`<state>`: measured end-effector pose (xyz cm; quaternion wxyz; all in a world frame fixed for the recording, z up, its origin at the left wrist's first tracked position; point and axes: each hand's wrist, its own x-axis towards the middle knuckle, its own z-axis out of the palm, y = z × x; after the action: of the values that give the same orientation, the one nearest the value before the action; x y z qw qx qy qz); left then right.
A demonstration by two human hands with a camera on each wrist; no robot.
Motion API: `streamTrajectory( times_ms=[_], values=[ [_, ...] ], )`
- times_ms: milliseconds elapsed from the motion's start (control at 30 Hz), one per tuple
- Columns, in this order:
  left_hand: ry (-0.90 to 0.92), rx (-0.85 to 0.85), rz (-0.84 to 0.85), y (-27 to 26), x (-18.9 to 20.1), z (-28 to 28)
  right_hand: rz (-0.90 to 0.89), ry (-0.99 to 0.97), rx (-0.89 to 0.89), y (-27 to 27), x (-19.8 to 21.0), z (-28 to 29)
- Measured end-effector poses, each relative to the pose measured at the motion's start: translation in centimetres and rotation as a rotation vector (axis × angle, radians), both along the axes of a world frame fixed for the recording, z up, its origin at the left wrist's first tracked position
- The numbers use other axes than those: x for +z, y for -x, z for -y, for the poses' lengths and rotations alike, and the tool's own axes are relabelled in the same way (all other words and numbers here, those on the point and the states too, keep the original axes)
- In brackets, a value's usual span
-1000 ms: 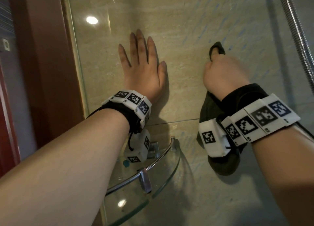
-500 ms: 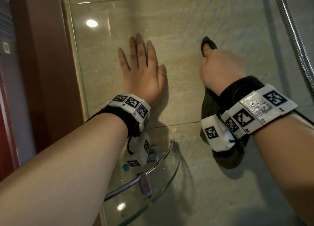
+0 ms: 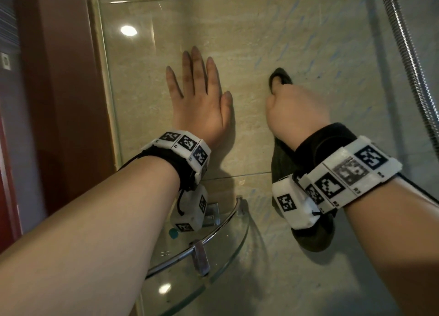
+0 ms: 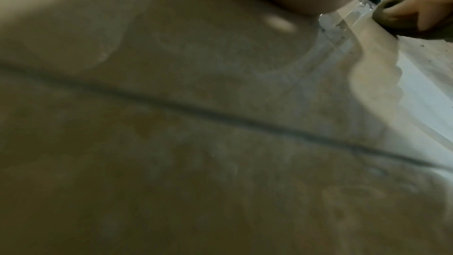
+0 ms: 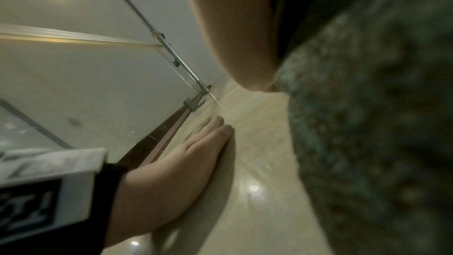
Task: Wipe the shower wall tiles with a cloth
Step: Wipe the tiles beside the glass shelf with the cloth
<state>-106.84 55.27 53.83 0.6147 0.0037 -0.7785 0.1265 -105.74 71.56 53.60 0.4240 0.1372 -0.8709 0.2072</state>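
Wiping looks to be mid-course, as a judgement: the beige, glossy stone-look wall tiles [image 3: 249,42] show no plain line between cleaned and uncleaned surface, only faint bluish streaks toward the upper right, so how much has been covered cannot be told. The dark grey-green terry cloth [image 3: 282,163] is against the wall, right of the middle, straddling the horizontal grout line [image 3: 247,174]; the tile areas above, toward the top edge of the wall, and below by the shelf seem still to need a pass.

The right hand [image 3: 297,111] is fisted round the cloth, fingers curled into it and knuckles turned to the wall, with a fold of fabric poking out above the fist and the rest hanging down under the wrist. The left wrist view shows the fingertips [image 4: 421,16] clamping the fabric.

The left hand [image 3: 202,106] lies flat on the tile near the wall's left edge, fingers straight and slightly fanned, holding nothing, apparently bracing the body. It sits just beside the right hand, not touching it. Below it, the curved glass corner shelf with a chrome rail [image 3: 213,263] projects from the lower left corner; a chrome shower hose [image 3: 408,61] runs down the right edge.
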Motion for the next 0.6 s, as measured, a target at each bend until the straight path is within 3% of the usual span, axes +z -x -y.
streamTrajectory(
  times_ms=[300, 600],
  values=[
    [0.008, 0.003, 0.008, 0.0, 0.1, 0.2, -0.048, -0.129, 0.078, -0.8, 0.6, 1.5],
    [0.008, -0.002, -0.004, 0.1, 0.0, 0.2, -0.012, -0.019, 0.04, 0.0, 2.7, -0.9]
  ],
)
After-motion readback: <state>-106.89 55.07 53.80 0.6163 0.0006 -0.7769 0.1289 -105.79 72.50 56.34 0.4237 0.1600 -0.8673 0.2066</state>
